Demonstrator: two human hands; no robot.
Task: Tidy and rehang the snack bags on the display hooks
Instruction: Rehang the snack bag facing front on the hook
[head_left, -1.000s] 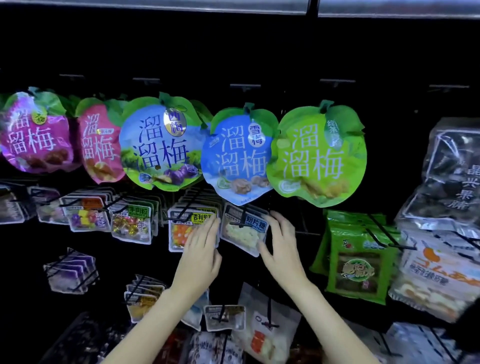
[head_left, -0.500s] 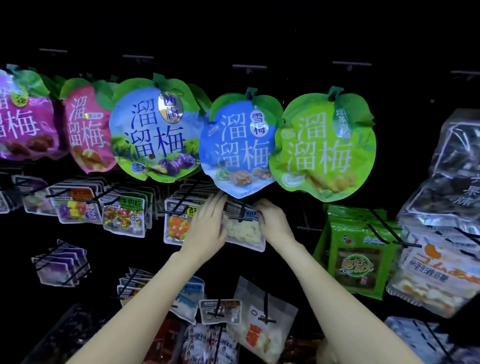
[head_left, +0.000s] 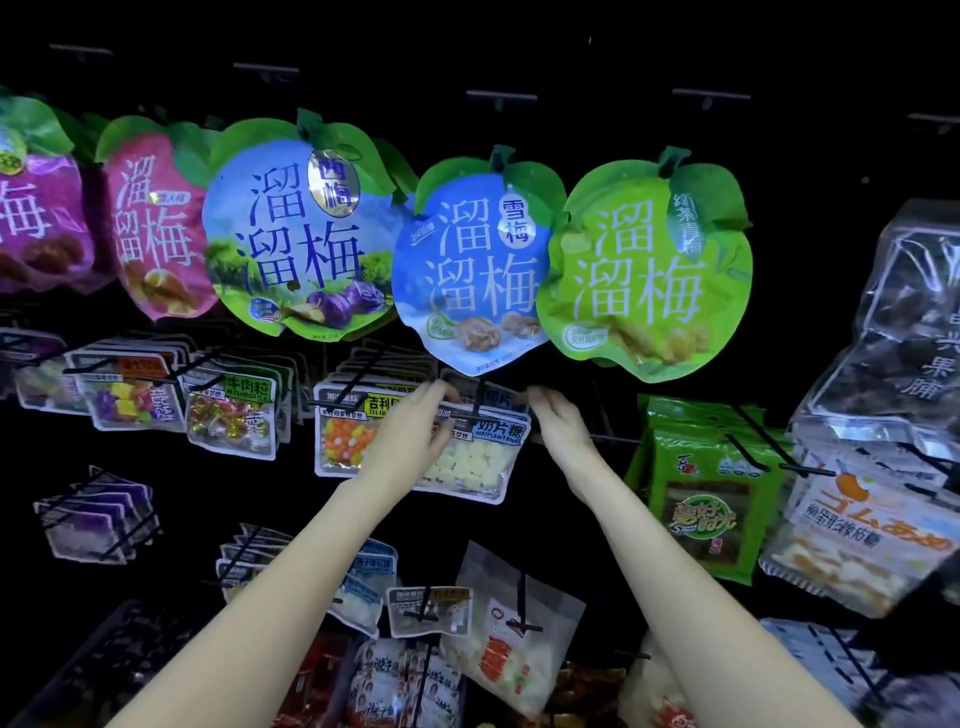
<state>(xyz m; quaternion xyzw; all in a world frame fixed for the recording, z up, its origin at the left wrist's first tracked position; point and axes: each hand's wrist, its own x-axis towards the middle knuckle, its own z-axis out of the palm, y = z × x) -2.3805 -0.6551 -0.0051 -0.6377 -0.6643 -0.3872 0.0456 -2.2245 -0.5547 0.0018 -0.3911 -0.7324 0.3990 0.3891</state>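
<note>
A clear bag of white milk candies (head_left: 475, 465) with a blue label hangs on a black hook (head_left: 477, 397) in the middle row, with more of the same bags behind it. My left hand (head_left: 410, 434) grips the bag's upper left edge, fingers over the top and thumb on the front. At its upper right corner, my right hand (head_left: 558, 423) holds it with curled fingers. The bag of orange and white candies (head_left: 340, 441) hangs just to the left, partly behind my left hand.
Large apple-shaped plum bags, blue (head_left: 470, 270) and green (head_left: 647, 270), hang right above my hands. Green bags (head_left: 701, 493) and a bare hook rod (head_left: 613, 439) are to the right. More small bags (head_left: 231, 415) hang to the left, and others (head_left: 511, 629) hang below.
Both hands slid up from the sides of the milk candy bag to its top corners and closed on it. The view shifted slightly to the right.
</note>
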